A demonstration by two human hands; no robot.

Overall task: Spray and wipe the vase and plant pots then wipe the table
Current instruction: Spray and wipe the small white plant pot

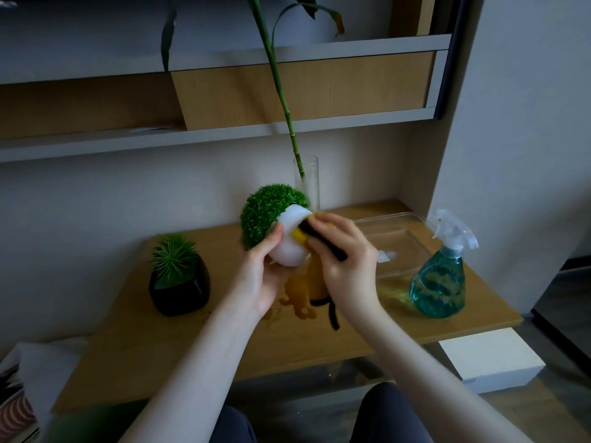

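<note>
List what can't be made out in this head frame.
- Cloth: mostly hidden under the right hand; motion blur too.
- White pot: its base is hidden by the left hand.
- Glass vase: lower part hidden behind the held plant.
- Bamboo stalk: top cut off by the upper edge.
- Spray bottle: any label too blurred to read.

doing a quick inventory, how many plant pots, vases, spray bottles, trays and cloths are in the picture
plant pots: 2, white pot held in the left hand, black pot on the table
vases: 1
spray bottles: 1
clear trays: 1
cloths: 1, in the right hand
total: 6
</note>
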